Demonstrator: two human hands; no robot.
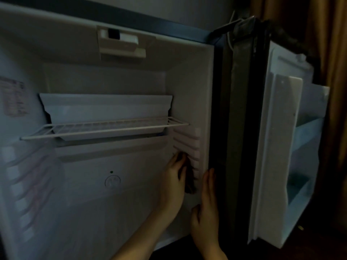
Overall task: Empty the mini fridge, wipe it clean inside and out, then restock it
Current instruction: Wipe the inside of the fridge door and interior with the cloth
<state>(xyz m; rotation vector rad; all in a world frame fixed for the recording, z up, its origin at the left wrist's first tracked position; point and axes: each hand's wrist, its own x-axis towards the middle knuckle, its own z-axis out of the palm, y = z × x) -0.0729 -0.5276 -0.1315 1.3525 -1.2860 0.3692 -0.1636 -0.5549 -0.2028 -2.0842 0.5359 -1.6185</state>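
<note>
Fridge wall [187, 102]: cloth [190, 183] under left hand [173, 178]

Brown curtain [333, 53], grey wall [187, 6], white cable [229, 37]

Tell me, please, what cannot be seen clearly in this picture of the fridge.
- Head view: the dark cloth is mostly hidden behind the left hand; whether the fingers curl round it cannot be told.
- Head view: the label on the left inner wall is blurred, unreadable.
- Head view: the door shelves are dim and seen edge-on; their contents cannot be told.
- Head view: the bottom of the fridge is cut off by the lower edge.
</note>
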